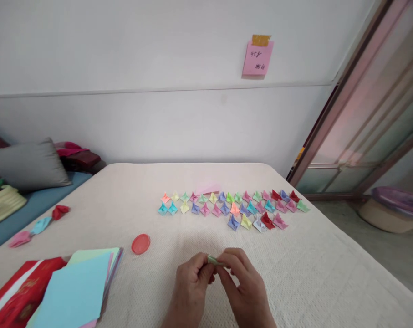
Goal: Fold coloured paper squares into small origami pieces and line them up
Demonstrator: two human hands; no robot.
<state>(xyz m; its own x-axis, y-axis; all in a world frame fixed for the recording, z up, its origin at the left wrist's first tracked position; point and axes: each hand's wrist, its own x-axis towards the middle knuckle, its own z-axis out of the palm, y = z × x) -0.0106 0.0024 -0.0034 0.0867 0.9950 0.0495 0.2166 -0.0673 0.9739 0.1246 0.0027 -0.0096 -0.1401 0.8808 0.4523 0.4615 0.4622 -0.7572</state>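
Between both hands, over the near middle of the cloth-covered table, is a small folded piece of green paper. My left hand pinches its left end between thumb and fingers. At the other end, my right hand grips it with thumb and forefinger. Most of the paper is hidden by the fingers. Beyond the hands stand rows of small folded paper pieces in many colours, some pink, blue, yellow, green and red.
At the left lie a stack of coloured paper sheets and a red packet. A red round lid is left of the hands. Three crumpled paper pieces sit near the left edge. A covered tub stands on the floor at right.
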